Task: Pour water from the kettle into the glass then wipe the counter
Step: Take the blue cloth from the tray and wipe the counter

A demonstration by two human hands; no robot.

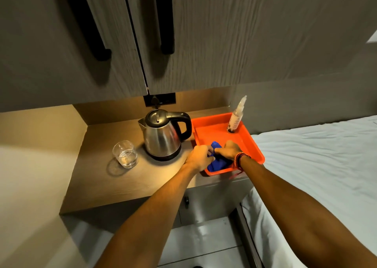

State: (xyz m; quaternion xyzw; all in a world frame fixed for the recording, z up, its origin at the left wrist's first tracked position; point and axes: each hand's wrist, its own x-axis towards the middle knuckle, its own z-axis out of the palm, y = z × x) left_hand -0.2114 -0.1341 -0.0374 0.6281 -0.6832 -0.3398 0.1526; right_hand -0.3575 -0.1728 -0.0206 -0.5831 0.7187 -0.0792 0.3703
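Note:
A steel kettle [162, 136] with a black handle stands on its base at the back of the wooden counter [114, 182]. To its left sits a clear glass [125, 154] holding some water. A blue cloth [217, 161] lies bunched in the near part of an orange tray [212, 128] on the counter's right end. My left hand [199, 157] grips the cloth's left side, and my right hand [229, 150], with a red thread band at the wrist, presses on its right side. Much of the cloth is hidden under both hands.
A spray bottle [236, 118] stands in the tray's far right corner. Grey cabinet doors with black handles [167, 19] hang overhead. A wall socket [160, 100] is behind the kettle. A bed with a white sheet [316, 165] adjoins the counter on the right.

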